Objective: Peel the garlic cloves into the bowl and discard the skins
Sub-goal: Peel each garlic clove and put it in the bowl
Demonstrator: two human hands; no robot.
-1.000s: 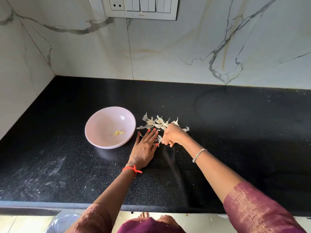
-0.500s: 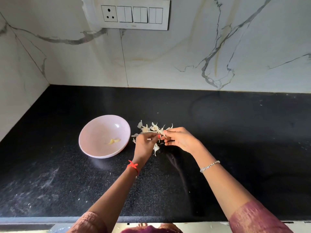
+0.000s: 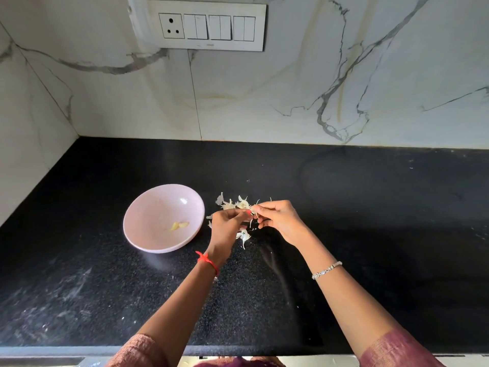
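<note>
A pale pink bowl (image 3: pixel 148 221) sits on the black counter with peeled garlic cloves (image 3: pixel 180 225) in its bottom. Just right of it lies a heap of papery garlic skins (image 3: pixel 232 203). Above that heap my left hand (image 3: pixel 225 226) and my right hand (image 3: pixel 280 221) meet fingertip to fingertip. Both pinch a small garlic piece (image 3: pixel 253 210) with skin hanging from it. More skins (image 3: pixel 244 237) lie under my left hand.
The black granite counter (image 3: pixel 370 221) runs to a marble wall at the back and left. A switch panel (image 3: pixel 206 27) is on the wall above. The counter's front edge (image 3: pixel 79 350) is close to my body.
My left hand rose from lying flat on the counter. My right hand lifted from the skin heap, and both now meet on a garlic piece above it.
</note>
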